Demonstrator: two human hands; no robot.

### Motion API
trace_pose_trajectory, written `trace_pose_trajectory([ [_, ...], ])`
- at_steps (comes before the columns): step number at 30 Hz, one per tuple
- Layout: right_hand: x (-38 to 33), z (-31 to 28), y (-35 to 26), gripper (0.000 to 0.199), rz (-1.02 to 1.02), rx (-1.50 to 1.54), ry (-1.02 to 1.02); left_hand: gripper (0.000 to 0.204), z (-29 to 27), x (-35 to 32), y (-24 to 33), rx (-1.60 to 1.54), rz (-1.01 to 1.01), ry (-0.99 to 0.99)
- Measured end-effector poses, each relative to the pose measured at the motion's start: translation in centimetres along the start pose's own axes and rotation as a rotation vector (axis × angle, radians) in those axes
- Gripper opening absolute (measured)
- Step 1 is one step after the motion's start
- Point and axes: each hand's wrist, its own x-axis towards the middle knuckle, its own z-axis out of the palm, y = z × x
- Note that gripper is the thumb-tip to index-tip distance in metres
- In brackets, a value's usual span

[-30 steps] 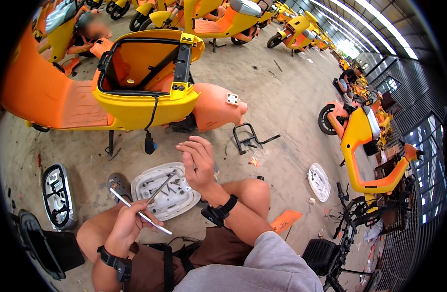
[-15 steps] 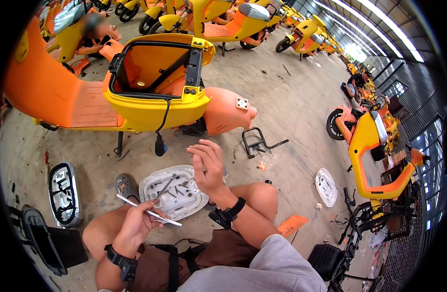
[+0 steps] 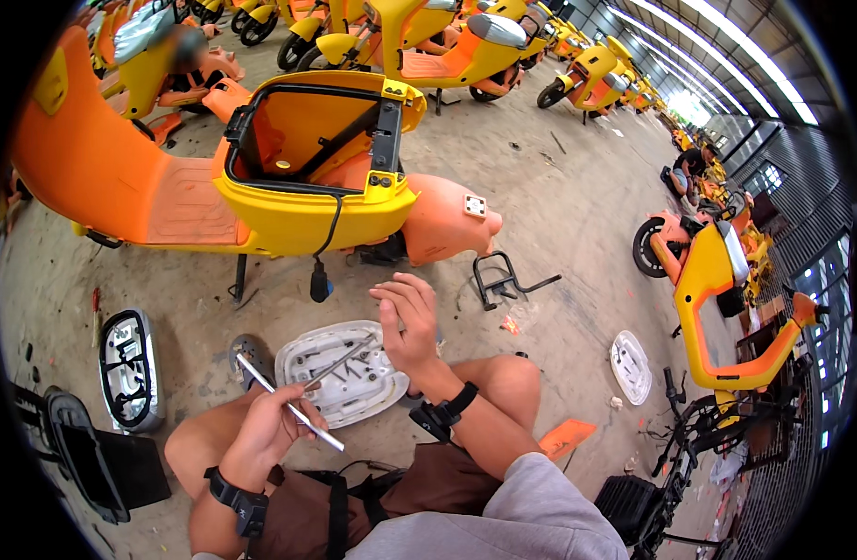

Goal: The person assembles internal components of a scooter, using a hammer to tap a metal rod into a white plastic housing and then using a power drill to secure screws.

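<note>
My left hand (image 3: 268, 427) is closed around a slim silver-white rod (image 3: 328, 437), which sticks out on both sides of the fist. A thin dark metal shaft (image 3: 343, 360) points from the same fingers out over a white plastic tray-like cover (image 3: 380, 401); whether the hand grips this shaft too is hard to tell. Small screws and metal parts lie in the cover, on the floor before my crossed legs. My right hand (image 3: 410, 327) is raised beside the cover's right edge, fingers extended and slightly bent, with nothing visible in it.
An orange and yellow scooter (image 3: 316, 210) with an open seat compartment stands ahead, a cable hanging from it. A black metal bracket (image 3: 503, 280), another white cover (image 3: 631, 368) and a seat (image 3: 130, 371) lie around. Black bins (image 3: 88, 457) stand left, a second scooter (image 3: 709, 308) right.
The rod in my left hand has tilted more steeply, and the thin shaft now reaches farther right over the cover. My right hand's fingers have drawn a little closer together. The view has shifted slightly.
</note>
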Motion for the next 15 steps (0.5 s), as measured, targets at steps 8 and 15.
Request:
trace_pose_trajectory([
  [8,0.2,0.1,-0.2,0.014,-0.012,0.02,0.011,0.021,0.2,0.5,-0.4,-0.16,0.06,0.28],
  [15,-0.2,0.7,0.1,0.013,-0.007,-0.004,-0.028,0.033,0.6,-0.4,-0.2,-0.032,-0.127,-0.092],
])
